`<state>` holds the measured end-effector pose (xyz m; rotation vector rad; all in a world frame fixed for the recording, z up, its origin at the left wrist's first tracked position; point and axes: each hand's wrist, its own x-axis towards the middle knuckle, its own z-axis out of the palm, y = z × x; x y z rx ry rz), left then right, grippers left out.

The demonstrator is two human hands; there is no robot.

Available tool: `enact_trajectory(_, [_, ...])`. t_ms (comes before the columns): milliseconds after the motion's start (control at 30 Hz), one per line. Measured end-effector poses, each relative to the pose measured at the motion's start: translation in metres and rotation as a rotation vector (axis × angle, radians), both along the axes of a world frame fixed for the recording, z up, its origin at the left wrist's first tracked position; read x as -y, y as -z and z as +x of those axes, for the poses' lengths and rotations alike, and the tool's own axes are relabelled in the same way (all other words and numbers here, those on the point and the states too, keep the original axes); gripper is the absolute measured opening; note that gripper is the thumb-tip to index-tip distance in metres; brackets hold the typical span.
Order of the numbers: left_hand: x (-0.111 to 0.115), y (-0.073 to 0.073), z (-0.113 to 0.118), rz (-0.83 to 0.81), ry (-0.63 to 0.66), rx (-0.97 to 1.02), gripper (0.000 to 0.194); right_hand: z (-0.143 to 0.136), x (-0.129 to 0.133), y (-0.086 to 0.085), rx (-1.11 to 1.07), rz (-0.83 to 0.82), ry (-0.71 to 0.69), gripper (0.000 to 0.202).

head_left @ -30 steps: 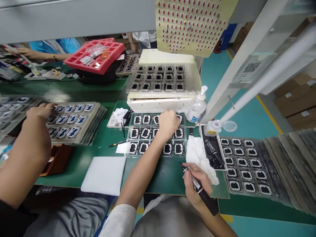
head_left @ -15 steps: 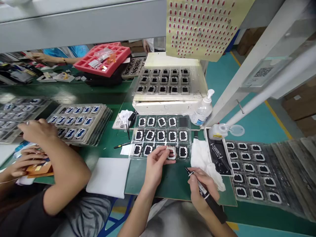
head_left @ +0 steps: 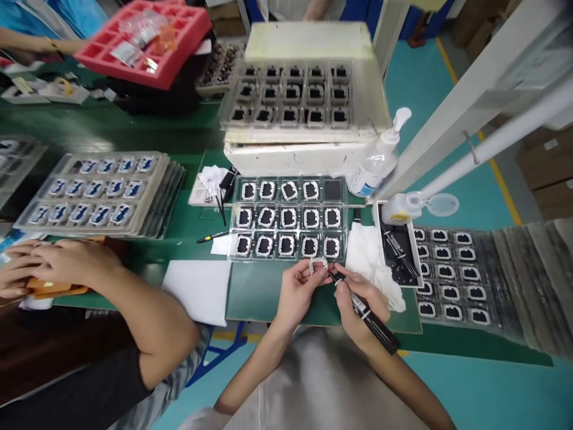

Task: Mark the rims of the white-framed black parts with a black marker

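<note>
My left hand [head_left: 299, 292] pinches a small white square frame [head_left: 317, 264] just in front of the clear tray. A black marker pen [head_left: 367, 319] is gripped in my right hand [head_left: 360, 295], its tip at the frame's right side; whether it touches cannot be made out. The clear plastic tray [head_left: 276, 232] beyond my hands holds rows of similar white frames with dark centres. Its back right compartment [head_left: 332, 190] has no frame in it. A white cloth [head_left: 373, 263] lies right beside my right hand.
A pump bottle [head_left: 373, 164] and a small capped bottle [head_left: 403, 207] stand at the right, near a white post. Another filled tray [head_left: 290, 95] rests on a white box. More trays [head_left: 452, 275] lie far right. To the left, a co-worker's hands [head_left: 62, 263] handle an orange item.
My hands have come together: the frame has moved nearer me, and the marker tip has risen to it. The view has tilted downward. The co-worker's raised hand has dropped to the orange item.
</note>
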<state>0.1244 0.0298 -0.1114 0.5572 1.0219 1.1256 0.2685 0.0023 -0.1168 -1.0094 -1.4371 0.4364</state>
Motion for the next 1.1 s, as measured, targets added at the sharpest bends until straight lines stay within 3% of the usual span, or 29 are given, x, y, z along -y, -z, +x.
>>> enact_trajectory(200, [0.003, 0.005, 0.003, 0.051, 0.03, -0.011, 0.038, -0.004, -0.005, -0.003, 0.038, -0.036, -0.017, 0.012])
enact_trajectory(467, [0.009, 0.012, 0.001, 0.141, 0.059, -0.217, 0.024, -0.007, -0.006, -0.006, 0.044, -0.064, 0.019, 0.015])
enact_trajectory(633, [0.012, 0.013, 0.001, 0.171, 0.062, -0.321, 0.022, -0.007, -0.005, -0.004, 0.031, -0.076, 0.036, 0.015])
enact_trajectory(1100, [0.012, 0.009, 0.005, 0.189, 0.056, -0.377, 0.029, -0.005, -0.007, -0.006, 0.035, -0.103, 0.026, 0.014])
